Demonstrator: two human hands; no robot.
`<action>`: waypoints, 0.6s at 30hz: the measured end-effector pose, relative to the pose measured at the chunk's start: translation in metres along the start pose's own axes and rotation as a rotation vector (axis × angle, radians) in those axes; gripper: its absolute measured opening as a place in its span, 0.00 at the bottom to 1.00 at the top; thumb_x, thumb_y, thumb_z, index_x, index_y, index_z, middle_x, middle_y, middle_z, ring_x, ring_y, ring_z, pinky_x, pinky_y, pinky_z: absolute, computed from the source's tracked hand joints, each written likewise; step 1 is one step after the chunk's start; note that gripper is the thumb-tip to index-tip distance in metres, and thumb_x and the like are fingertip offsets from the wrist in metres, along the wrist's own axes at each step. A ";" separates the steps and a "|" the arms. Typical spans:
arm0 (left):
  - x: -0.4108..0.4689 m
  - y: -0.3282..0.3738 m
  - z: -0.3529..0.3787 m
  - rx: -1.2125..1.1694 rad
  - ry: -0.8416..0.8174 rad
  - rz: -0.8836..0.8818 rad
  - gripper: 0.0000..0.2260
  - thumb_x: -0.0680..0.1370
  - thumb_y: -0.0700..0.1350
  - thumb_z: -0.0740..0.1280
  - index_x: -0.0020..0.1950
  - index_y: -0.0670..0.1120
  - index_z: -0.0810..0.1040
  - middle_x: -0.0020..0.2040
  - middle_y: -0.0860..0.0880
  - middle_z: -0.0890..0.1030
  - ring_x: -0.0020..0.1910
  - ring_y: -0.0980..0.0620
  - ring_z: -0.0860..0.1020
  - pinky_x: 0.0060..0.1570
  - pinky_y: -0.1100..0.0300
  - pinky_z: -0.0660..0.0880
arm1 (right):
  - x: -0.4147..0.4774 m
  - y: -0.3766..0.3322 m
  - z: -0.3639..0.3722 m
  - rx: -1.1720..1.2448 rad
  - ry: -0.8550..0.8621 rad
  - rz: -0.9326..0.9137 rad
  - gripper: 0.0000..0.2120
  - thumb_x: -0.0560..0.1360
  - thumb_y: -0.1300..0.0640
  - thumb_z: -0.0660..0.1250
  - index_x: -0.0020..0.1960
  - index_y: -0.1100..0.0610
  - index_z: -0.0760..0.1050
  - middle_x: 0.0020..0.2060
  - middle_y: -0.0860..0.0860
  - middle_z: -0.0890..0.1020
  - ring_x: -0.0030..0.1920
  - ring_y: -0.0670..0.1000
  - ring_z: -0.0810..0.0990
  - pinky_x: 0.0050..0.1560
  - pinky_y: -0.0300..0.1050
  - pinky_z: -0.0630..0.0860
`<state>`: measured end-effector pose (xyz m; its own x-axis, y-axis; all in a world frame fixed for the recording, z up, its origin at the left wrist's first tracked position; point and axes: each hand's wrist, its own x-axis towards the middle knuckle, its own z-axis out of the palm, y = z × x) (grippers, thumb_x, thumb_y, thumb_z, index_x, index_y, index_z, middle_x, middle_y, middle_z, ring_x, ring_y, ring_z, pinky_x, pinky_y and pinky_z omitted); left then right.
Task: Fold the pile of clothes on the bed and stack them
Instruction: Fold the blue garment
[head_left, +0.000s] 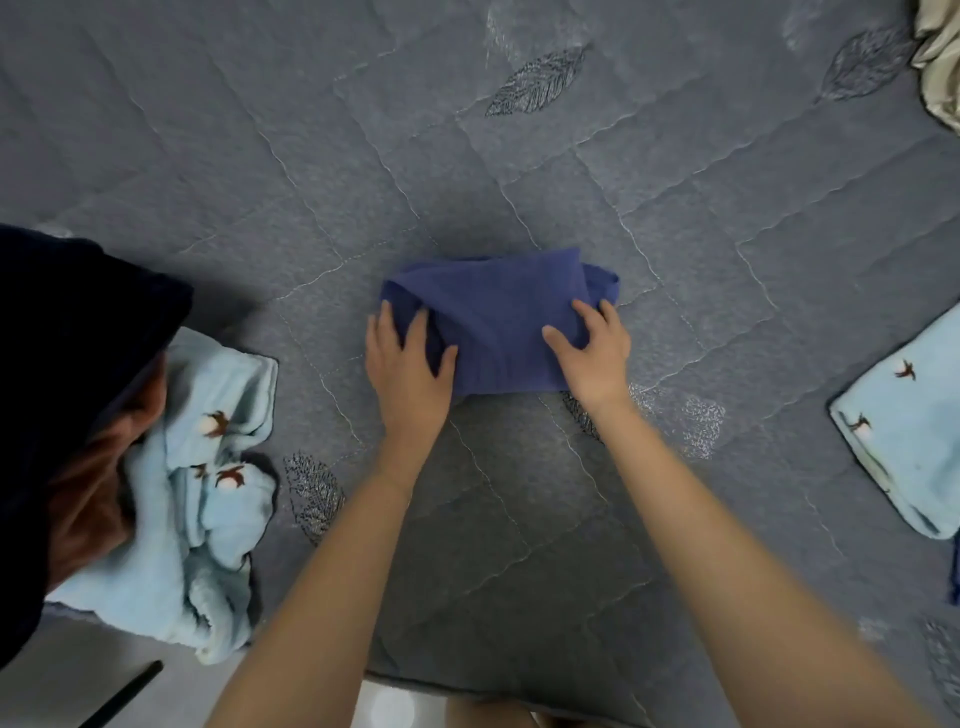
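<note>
At the centre of the frame the blue garment (493, 322) lies on the grey quilted bed (675, 234), already folded down to a small rectangle. The left hand (410, 358) presses its left end with fingers spread flat. The right hand (592, 353) rests on its right end with fingers bent, and I cannot tell whether it pinches the cloth. One folded light-blue piece (904, 426) lies at the right edge, so the stack looks barely begun. The unfolded pile (208, 467) at lower left still waits. The pile's dark top piece (78, 364) is cut off, and the beige fabric (940, 62) at upper right is barely in view.
</note>
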<state>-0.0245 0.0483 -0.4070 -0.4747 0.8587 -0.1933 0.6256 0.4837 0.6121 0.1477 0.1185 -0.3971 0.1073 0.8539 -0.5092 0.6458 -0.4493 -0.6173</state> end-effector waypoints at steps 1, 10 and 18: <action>-0.001 -0.008 0.001 0.032 0.011 -0.067 0.29 0.78 0.49 0.69 0.76 0.44 0.64 0.78 0.38 0.55 0.77 0.39 0.53 0.75 0.46 0.52 | 0.000 0.002 0.000 0.017 0.026 0.016 0.36 0.74 0.50 0.72 0.77 0.54 0.60 0.78 0.55 0.53 0.78 0.53 0.50 0.76 0.46 0.49; 0.001 0.001 0.009 -0.348 -0.088 -0.316 0.22 0.77 0.60 0.66 0.63 0.47 0.75 0.69 0.48 0.74 0.70 0.50 0.68 0.70 0.51 0.64 | 0.005 -0.015 0.016 0.474 0.001 0.308 0.45 0.68 0.50 0.78 0.75 0.58 0.56 0.68 0.52 0.72 0.63 0.50 0.74 0.67 0.49 0.71; 0.009 0.026 0.004 -0.803 -0.228 -0.545 0.34 0.70 0.43 0.78 0.68 0.42 0.62 0.63 0.51 0.73 0.57 0.57 0.76 0.48 0.68 0.77 | -0.005 -0.006 -0.007 0.594 -0.205 0.363 0.23 0.69 0.52 0.78 0.60 0.59 0.77 0.54 0.53 0.84 0.52 0.51 0.83 0.53 0.48 0.81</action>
<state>-0.0100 0.0690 -0.3963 -0.3899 0.6063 -0.6931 -0.2869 0.6352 0.7171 0.1479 0.1184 -0.3865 0.0550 0.5839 -0.8100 0.0705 -0.8114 -0.5802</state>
